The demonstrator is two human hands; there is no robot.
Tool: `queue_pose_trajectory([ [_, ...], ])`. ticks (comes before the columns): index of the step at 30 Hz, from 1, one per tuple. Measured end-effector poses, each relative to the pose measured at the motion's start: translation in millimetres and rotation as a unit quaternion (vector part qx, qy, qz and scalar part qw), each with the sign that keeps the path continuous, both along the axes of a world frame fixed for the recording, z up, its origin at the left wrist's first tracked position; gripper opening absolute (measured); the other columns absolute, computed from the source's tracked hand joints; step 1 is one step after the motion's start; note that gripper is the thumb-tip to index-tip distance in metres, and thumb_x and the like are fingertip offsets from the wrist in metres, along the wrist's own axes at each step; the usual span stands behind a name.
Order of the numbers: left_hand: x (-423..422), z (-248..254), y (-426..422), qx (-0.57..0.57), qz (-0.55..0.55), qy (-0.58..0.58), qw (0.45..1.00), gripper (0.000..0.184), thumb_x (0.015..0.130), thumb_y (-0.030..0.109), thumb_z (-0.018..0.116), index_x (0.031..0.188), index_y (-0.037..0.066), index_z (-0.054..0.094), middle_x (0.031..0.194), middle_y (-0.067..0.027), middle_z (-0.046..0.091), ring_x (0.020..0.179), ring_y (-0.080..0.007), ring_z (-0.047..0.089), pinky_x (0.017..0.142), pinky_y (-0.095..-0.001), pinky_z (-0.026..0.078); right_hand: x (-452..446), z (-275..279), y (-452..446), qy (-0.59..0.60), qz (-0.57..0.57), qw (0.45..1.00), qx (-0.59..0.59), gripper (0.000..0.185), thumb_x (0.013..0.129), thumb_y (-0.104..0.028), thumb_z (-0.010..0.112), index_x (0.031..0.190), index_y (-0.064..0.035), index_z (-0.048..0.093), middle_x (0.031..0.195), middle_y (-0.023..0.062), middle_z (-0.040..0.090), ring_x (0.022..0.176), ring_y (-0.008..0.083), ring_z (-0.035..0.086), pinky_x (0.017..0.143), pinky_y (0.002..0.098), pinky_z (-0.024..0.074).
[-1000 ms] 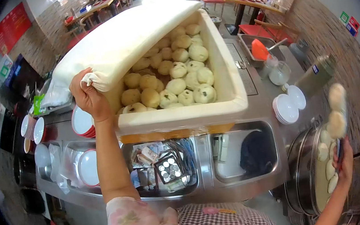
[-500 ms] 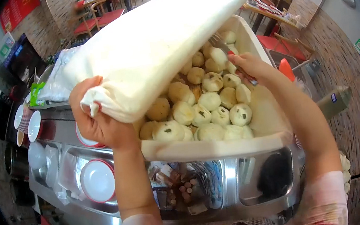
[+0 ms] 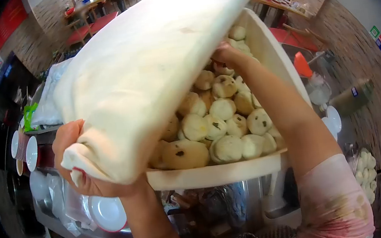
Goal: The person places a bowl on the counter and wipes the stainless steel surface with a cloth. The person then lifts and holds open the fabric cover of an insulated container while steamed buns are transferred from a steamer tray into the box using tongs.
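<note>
My left hand (image 3: 79, 166) grips the bunched near corner of a thick white cloth cover (image 3: 145, 62), holding it raised over a white box (image 3: 216, 175). Steamed buns (image 3: 222, 109) fill the box, several with dark specks on top. Under the raised cover, my right hand (image 3: 224, 53) reaches deep among the buns at the far side. Its fingers look curled, but the cover's edge partly hides them. The metal fork seen in this hand a moment ago is out of sight now.
Red-rimmed white bowls (image 3: 108, 212) sit at the left of the steel counter, near stacked bowls (image 3: 18, 145). More pale buns (image 3: 366, 171) lie at the right. A red-orange object (image 3: 302, 65) stands beyond the box's right wall. Tables and red chairs (image 3: 292, 40) are behind.
My right hand has moved up and away, further under the cover, and the fork has gone from sight. My left hand and the cover's corner have shifted left and nearer to me.
</note>
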State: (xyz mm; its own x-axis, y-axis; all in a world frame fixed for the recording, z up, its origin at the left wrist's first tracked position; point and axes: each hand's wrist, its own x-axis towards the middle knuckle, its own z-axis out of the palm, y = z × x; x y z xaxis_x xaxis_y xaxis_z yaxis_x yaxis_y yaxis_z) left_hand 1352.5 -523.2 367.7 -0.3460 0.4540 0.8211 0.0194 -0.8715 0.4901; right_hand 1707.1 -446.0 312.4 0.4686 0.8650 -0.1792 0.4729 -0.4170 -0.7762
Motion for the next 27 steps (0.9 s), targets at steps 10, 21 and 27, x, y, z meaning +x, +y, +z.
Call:
queue_pose_trajectory([
  [10,17.2,-4.9,0.3,0.014,-0.053,0.004,0.998,0.028,0.096,0.025,0.043,0.099,0.000,0.058,0.097,-0.0075,0.056,0.089,-0.0176,0.054,0.081,-0.0303,0.044,-21.9,106.9,-290.2,0.199,-0.058,0.971,0.117,0.021,0.085,-0.018,0.047,0.100,-0.0029,0.047,0.068,0.0026,0.050,0.048,0.0110,0.047,0.039,0.0255,0.0359],
  [21,30.7,-38.3,-36.5,-0.197,0.011,0.216,0.956,0.029,0.094,0.021,0.047,0.110,-0.002,0.056,0.108,-0.0170,0.057,0.098,-0.0304,0.056,0.085,-0.0382,0.046,-58.4,41.4,-723.5,-0.082,-0.353,0.926,0.110,0.050,0.086,-0.033,0.056,0.124,-0.0023,0.044,0.091,0.0102,0.059,0.083,0.0222,0.056,0.077,0.0327,0.0447],
  [27,41.3,-45.6,-52.2,0.110,0.255,0.395,0.875,0.026,0.091,0.022,0.047,0.100,-0.002,0.054,0.093,-0.0161,0.055,0.084,-0.0321,0.054,0.070,-0.0439,0.045,-92.8,57.2,-889.5,-0.237,-0.569,0.786,-0.039,0.054,0.079,-0.031,0.062,0.121,0.0005,0.047,0.101,0.0160,0.061,0.094,0.0231,0.058,0.082,0.0338,0.0444],
])
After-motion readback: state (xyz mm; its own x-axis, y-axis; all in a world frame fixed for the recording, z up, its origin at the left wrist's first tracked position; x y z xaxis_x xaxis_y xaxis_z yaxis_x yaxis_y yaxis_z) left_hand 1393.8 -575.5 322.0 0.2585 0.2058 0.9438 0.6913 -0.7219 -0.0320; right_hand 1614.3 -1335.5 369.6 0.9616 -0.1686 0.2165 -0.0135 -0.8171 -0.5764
